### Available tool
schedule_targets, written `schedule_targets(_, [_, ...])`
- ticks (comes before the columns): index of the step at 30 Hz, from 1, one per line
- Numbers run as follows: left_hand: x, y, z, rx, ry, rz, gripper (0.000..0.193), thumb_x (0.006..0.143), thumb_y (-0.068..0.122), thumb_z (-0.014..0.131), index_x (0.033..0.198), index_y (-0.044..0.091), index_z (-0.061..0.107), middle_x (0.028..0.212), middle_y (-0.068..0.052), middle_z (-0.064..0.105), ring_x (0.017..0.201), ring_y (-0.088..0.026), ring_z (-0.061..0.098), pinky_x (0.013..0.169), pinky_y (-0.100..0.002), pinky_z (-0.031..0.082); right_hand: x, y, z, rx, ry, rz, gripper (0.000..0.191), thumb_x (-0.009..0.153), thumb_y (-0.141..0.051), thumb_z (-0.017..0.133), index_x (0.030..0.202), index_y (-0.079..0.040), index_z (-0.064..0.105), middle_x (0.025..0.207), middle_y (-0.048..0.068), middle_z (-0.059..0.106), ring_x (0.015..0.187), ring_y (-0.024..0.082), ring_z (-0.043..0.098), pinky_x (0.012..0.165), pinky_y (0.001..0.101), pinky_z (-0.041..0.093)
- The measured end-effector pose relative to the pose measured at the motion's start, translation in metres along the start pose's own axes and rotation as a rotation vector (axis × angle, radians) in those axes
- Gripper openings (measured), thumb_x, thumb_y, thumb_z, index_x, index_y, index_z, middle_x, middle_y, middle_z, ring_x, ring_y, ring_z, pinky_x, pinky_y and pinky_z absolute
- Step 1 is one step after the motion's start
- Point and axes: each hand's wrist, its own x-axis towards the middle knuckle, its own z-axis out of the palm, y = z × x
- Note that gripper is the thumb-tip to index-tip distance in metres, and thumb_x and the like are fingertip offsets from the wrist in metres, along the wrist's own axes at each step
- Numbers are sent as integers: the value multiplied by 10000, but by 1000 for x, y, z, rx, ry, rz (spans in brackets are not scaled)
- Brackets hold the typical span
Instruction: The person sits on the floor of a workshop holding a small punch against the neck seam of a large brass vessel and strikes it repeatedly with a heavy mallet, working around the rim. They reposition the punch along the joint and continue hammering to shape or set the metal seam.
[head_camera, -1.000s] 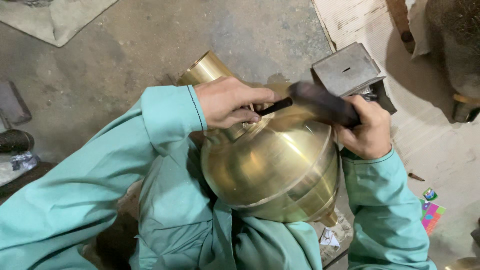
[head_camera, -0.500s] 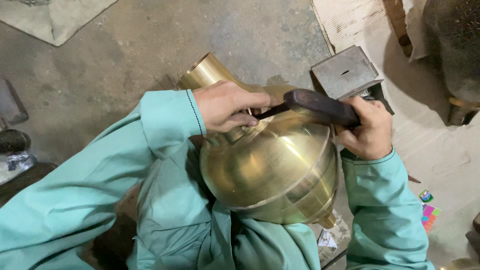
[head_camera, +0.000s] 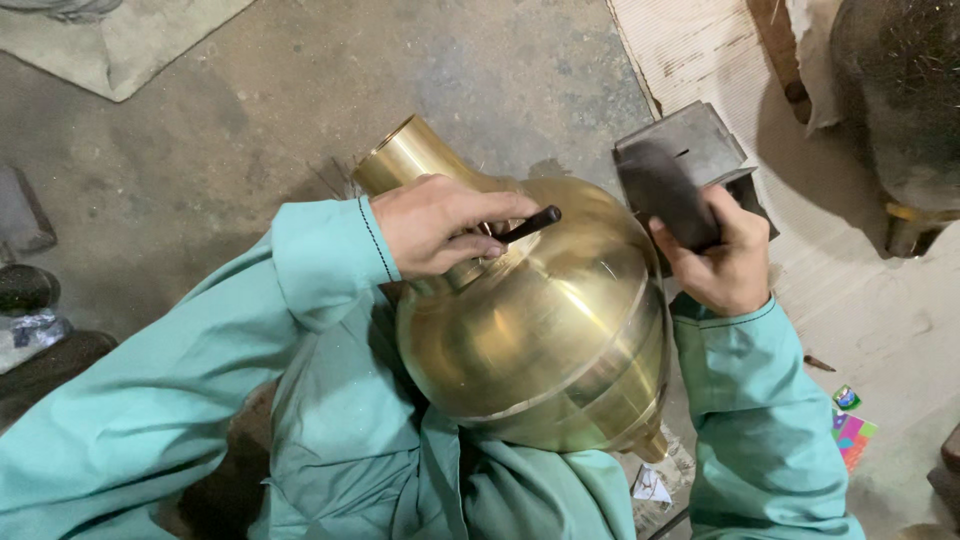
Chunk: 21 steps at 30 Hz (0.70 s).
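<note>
I see the vessel (head_camera: 540, 320) lying in the lap, neck (head_camera: 405, 155) pointing up-left over the floor (head_camera: 300, 90). The left hand (head_camera: 440, 225) rests on the vessel's shoulder, holding a punch (head_camera: 525, 225) against it. The right hand (head_camera: 725, 255) is just right of the vessel, holding a hammer (head_camera: 665, 195) above it (apart from the punch). Behind the hammer sits a block (head_camera: 690, 140). Far right lies a mat (head_camera: 700, 50).

Even, dim light; glare streaks the brass vessel (head_camera: 540, 330); sharp focus.
</note>
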Motion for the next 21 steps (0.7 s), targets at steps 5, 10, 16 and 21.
schedule_targets(5, [-6, -4, 4, -18, -38, -120, 455, 948, 172, 728, 1372, 101, 579, 940, -158, 750, 857, -337, 757, 725, -449, 561, 3, -4, 0, -260, -26, -217, 283, 774, -75, 848, 999, -56, 676, 815, 73, 666, 730, 207, 587, 728, 349, 454])
schedule_targets(10, [-15, -10, 12, -3, 122, 59, 478, 953, 135, 752, 1385, 59, 563, 1143, -193, 735, 993, -356, 749, 816, -428, 594, 4, -6, 0, -424, -29, -327, 290, 728, 54, 789, 975, -23, 659, 766, 115, 602, 678, 130, 510, 716, 320, 412])
schedule_targets(16, [-25, -6, 17, -14, 132, -73, 510, 941, 122, 747, 1416, 74, 566, 1118, -175, 744, 959, -321, 762, 807, -419, 606, 10, -16, -3, -156, -55, -49, 258, 922, -78, 822, 945, -8, 576, 713, 92, 517, 638, 140, 452, 613, 300, 432])
schedule_targets(21, [-31, 1, 20, -43, 234, -23, 527, 944, 87, 738, 1431, 61, 539, 1202, -171, 735, 1036, -319, 758, 854, -394, 615, 18, -34, -8, -51, -51, -68, 157, 907, -64, 790, 989, -42, 658, 752, 82, 596, 684, 130, 565, 654, 292, 472])
